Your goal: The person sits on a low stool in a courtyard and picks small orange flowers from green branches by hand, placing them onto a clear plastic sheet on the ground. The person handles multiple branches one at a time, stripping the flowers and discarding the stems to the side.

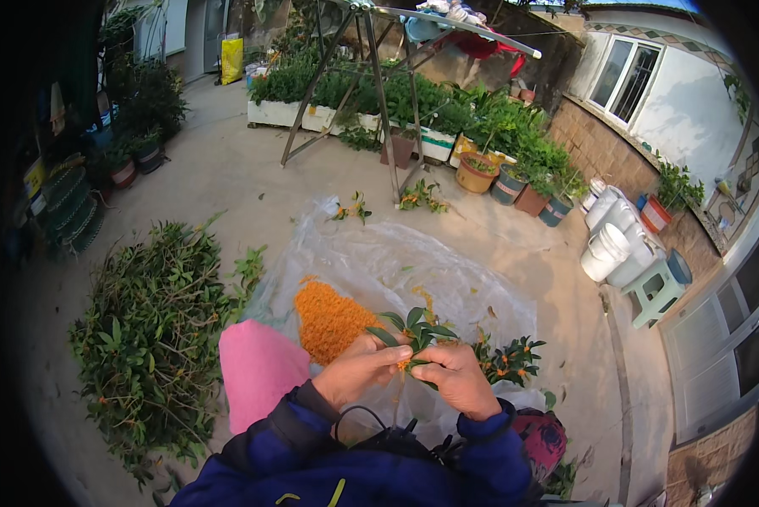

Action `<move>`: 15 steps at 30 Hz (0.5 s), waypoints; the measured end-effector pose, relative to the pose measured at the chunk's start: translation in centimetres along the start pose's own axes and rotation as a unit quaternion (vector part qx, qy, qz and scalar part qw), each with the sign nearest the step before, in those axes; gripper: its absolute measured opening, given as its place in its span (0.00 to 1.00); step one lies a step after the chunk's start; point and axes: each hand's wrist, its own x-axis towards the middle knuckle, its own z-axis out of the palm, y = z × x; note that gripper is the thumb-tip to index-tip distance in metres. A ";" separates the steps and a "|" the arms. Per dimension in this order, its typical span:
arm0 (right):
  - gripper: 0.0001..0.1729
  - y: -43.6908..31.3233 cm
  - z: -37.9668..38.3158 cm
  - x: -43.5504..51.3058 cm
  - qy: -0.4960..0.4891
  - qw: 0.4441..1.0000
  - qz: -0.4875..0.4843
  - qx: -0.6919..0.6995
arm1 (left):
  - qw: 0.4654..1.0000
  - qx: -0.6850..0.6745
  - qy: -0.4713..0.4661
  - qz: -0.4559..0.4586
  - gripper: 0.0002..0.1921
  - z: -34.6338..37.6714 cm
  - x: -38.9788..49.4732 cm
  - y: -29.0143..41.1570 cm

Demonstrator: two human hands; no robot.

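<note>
Between my hands is a leafy sprig with dark green leaves and small orange blossoms. The fingers of my left hand close on it from the left, beside the blossoms. On the right, my right hand pinches the same sprig near its leaves; its thin stem runs down towards my jacket. A heap of loose orange blossoms lies on a clear plastic sheet, just beyond my left hand. More branches with orange blossoms rest at the sheet's right side, close to my right hand.
A large pile of leafy branches covers the ground at left, beside my pink-covered knee. Ahead stand a metal rack and potted plants. White buckets and a pale green stool are at right, near the wall.
</note>
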 end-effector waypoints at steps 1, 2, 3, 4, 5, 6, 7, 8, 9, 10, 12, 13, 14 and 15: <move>0.11 0.0 0.0 0.0 -0.012 0.999 -0.015 -0.037 | 1.000 -0.017 -0.004 -0.006 0.09 0.4 -0.1 0.2; 0.10 -0.4 0.0 -0.1 -0.022 0.999 -0.001 -0.041 | 0.999 -0.034 -0.009 -0.011 0.08 0.7 0.0 0.2; 0.10 -1.1 0.2 -0.2 -0.034 0.998 0.012 -0.044 | 0.999 -0.032 0.005 -0.004 0.07 0.9 0.0 0.1; 0.10 -1.4 0.5 -0.4 -0.046 0.998 0.025 -0.047 | 0.999 -0.030 0.018 0.003 0.07 1.0 0.2 -0.2; 0.09 -1.3 0.8 -0.4 -0.041 0.998 0.008 -0.049 | 0.999 -0.028 0.032 0.010 0.07 1.0 0.3 -0.4; 0.09 -1.2 1.1 -0.5 -0.036 0.998 -0.009 -0.050 | 0.998 -0.051 0.035 0.011 0.07 1.0 0.5 -0.6; 0.09 -1.2 1.3 -0.6 -0.031 0.998 -0.026 -0.051 | 0.996 -0.073 0.038 0.013 0.06 0.8 0.8 -0.6; 0.08 -1.2 1.4 -0.7 -0.019 0.998 -0.021 -0.060 | 0.994 -0.096 0.042 0.015 0.06 0.7 0.9 -0.6; 0.08 -1.2 1.4 -0.8 -0.006 0.997 -0.016 -0.071 | 0.992 -0.117 0.038 0.016 0.05 0.7 0.9 -0.4; 0.08 -1.2 1.5 -0.8 0.006 0.997 -0.012 -0.081 | 0.990 -0.139 0.034 0.018 0.05 0.6 0.9 -0.2; 0.09 -1.0 1.6 -0.9 0.030 0.996 -0.018 -0.077 | 0.984 -0.168 0.049 0.021 0.03 0.5 0.8 -0.3; 0.10 -1.0 1.7 -0.9 0.041 0.996 -0.022 -0.075 | 0.982 -0.173 0.065 0.025 0.03 0.5 0.8 -0.3; 0.10 -0.8 1.8 -0.8 0.047 0.997 -0.020 -0.059 | 0.980 -0.178 0.080 0.030 0.03 0.5 0.8 -0.4; 0.10 -0.4 2.0 -0.8 0.053 0.998 -0.018 -0.043 | 0.978 -0.184 0.095 0.033 0.03 0.6 0.8 -0.4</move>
